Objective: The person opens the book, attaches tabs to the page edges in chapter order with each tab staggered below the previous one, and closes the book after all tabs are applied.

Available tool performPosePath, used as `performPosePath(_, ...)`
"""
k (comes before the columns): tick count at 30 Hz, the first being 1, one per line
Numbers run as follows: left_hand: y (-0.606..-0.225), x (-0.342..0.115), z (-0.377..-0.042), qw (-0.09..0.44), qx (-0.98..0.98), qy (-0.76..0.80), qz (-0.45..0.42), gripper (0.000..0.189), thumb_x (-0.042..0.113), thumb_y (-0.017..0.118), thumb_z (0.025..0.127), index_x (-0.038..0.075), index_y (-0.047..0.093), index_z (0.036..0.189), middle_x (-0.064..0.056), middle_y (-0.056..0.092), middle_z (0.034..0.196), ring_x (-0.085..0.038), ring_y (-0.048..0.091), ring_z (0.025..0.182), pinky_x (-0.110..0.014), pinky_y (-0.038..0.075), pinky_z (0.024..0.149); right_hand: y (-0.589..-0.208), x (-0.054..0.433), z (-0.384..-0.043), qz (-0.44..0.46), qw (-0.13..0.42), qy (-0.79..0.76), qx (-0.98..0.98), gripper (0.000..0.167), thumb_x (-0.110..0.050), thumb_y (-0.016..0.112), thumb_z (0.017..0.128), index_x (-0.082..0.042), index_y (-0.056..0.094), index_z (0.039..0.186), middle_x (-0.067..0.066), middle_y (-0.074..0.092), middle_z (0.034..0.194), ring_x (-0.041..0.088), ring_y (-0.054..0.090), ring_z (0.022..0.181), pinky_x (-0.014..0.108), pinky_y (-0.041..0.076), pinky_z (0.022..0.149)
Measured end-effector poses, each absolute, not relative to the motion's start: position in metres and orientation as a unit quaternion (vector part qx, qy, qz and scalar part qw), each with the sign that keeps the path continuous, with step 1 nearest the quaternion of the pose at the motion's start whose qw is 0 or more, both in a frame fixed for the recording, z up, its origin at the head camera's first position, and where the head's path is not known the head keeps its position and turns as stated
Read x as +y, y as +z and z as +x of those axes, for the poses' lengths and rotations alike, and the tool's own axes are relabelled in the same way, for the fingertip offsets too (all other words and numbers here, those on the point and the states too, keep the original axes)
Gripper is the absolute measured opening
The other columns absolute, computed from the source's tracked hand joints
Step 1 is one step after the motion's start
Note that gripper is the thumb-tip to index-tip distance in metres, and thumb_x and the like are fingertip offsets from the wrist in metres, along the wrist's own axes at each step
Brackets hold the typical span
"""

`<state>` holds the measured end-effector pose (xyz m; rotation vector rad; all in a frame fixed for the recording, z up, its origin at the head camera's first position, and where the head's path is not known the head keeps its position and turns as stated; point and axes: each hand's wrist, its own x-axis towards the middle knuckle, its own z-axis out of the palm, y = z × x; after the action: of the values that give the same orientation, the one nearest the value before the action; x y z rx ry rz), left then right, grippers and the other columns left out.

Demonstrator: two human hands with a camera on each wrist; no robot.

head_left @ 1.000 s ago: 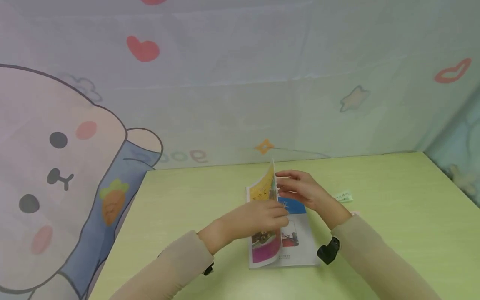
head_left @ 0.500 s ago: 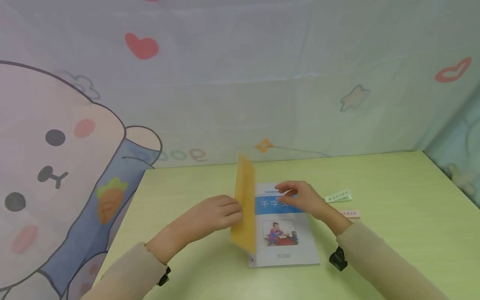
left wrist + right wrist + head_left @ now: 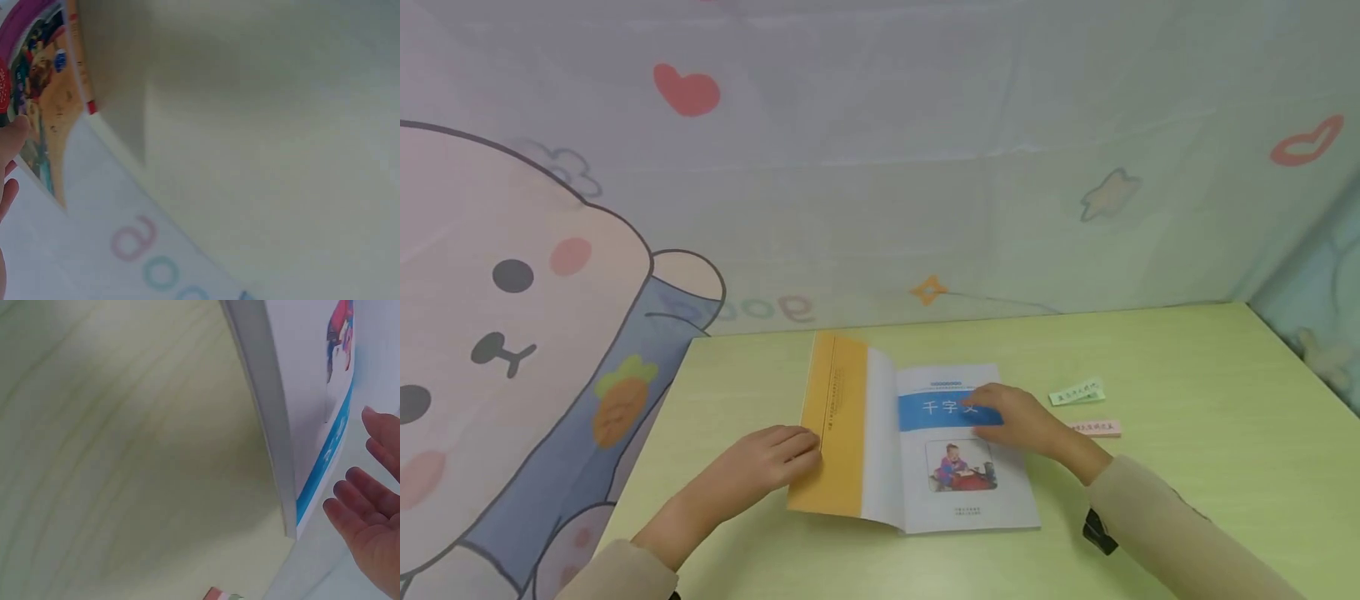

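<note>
"Book first: where does it lie?"

"Near the middle of the table, opened. The page lies flat on the right; the cover leans to the left, tilted, with its yellow side up."

"And how does the left hand hold it?"

"It pinches the cover at the left edge, with the thumb below. I think this edge is chosen because, far from the fold, a thin cover needs little force."

"Does the right hand grip also?"

"No, its fingers are relaxed and hold nothing. They are over the page, and in the right wrist view they look apart from it. Perhaps this place is good for pressing the page, if it rises."

"What is farther?"

"On the right, a pink slip, then a green slip, probably laid aside to give the book room. At the far side hangs a printed cloth."
</note>
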<state>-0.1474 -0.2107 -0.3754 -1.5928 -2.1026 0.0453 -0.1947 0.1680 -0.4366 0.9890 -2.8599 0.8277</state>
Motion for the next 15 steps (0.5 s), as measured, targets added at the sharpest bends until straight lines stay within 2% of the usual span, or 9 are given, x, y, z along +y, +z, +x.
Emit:
performPosePath(1,-0.379,-0.214,-0.146,0.242,-0.777,0.013,-0.581,0.023,-0.009,0.047,0.087,0.004,0.058,0.102,-0.004,0.058,0.104,-0.018,0.058,0.095,-0.026,0.049,0.084,-0.438,0.169,-0.194,0.316,0.001,0.261,-0.912,0.033,-0.013,0.069,0.084,0.001,0.064,0.113,0.015,0.061,0.115,0.033,0.055,0.110,0.048,0.044,0.093)
performPosePath(2,-0.383,-0.218,-0.146,0.238,-0.781,0.010,-0.578,0.023,-0.008,0.047,0.087,0.004,0.058,0.103,-0.005,0.058,0.105,-0.019,0.057,0.095,-0.027,0.049,0.084,-0.439,0.170,-0.194,0.317,0.000,0.260,-0.912,0.033,-0.013,0.068,0.084,0.001,0.064,0.113,0.015,0.061,0.116,0.033,0.054,0.111,0.049,0.044,0.094)
performPosePath(4,-0.391,-0.224,-0.144,0.237,-0.786,0.005,-0.571,0.023,-0.007,0.045,0.088,0.005,0.058,0.104,-0.006,0.058,0.107,-0.020,0.058,0.096,-0.027,0.050,0.084,-0.441,0.171,-0.194,0.319,-0.005,0.262,-0.911,0.032,-0.012,0.067,0.085,0.001,0.064,0.114,0.017,0.060,0.117,0.035,0.054,0.112,0.050,0.043,0.094)
performPosePath(6,-0.398,-0.228,-0.144,0.235,-0.791,-0.002,-0.565,0.029,-0.001,0.032,0.097,0.005,0.058,0.104,-0.007,0.059,0.108,-0.020,0.059,0.097,-0.028,0.051,0.083,-0.443,0.173,-0.193,0.323,-0.005,0.262,-0.909,0.032,-0.012,0.067,0.085,0.001,0.064,0.114,0.017,0.059,0.117,0.036,0.053,0.112,0.050,0.043,0.094)
performPosePath(8,-0.405,-0.230,-0.144,0.229,-0.797,-0.010,-0.558,0.030,0.000,0.032,0.097,0.005,0.061,0.106,-0.008,0.061,0.110,-0.022,0.060,0.097,-0.030,0.052,0.082,-0.445,0.175,-0.193,0.325,-0.004,0.261,-0.909,0.032,-0.011,0.067,0.084,0.001,0.064,0.114,0.018,0.059,0.117,0.036,0.053,0.112,0.050,0.044,0.094)
performPosePath(10,-0.410,-0.231,-0.144,0.214,-0.806,-0.018,-0.551,0.025,-0.004,0.050,0.087,0.005,0.062,0.107,-0.010,0.061,0.112,-0.024,0.061,0.099,-0.031,0.052,0.081,-0.446,0.177,-0.192,0.328,-0.002,0.256,-0.909,0.033,-0.012,0.069,0.083,0.001,0.064,0.113,0.019,0.059,0.117,0.037,0.053,0.111,0.050,0.044,0.093)
performPosePath(12,-0.415,-0.232,-0.144,0.191,-0.816,-0.023,-0.545,0.035,-0.006,0.064,0.075,0.004,0.064,0.109,-0.012,0.062,0.114,-0.025,0.061,0.100,-0.033,0.053,0.081,-0.449,0.178,-0.192,0.332,0.001,0.247,-0.910,0.034,-0.012,0.069,0.083,0.001,0.064,0.114,0.019,0.059,0.116,0.037,0.054,0.110,0.050,0.044,0.093)
performPosePath(13,-0.417,-0.232,-0.144,0.183,-0.820,-0.028,-0.542,0.042,-0.007,0.068,0.069,0.004,0.064,0.110,-0.012,0.061,0.115,-0.026,0.061,0.101,-0.034,0.053,0.081,-0.450,0.178,-0.192,0.334,0.003,0.241,-0.911,0.034,-0.013,0.069,0.083,0.001,0.064,0.114,0.020,0.059,0.116,0.037,0.054,0.110,0.050,0.044,0.093)
performPosePath(15,-0.422,-0.231,-0.143,0.169,-0.825,-0.029,-0.538,0.045,-0.008,0.070,0.068,0.004,0.065,0.111,-0.013,0.061,0.118,-0.027,0.060,0.103,-0.034,0.053,0.081,-0.453,0.179,-0.193,0.339,0.008,0.231,-0.912,0.035,-0.013,0.070,0.082,0.001,0.064,0.113,0.020,0.059,0.116,0.038,0.054,0.110,0.050,0.044,0.093)
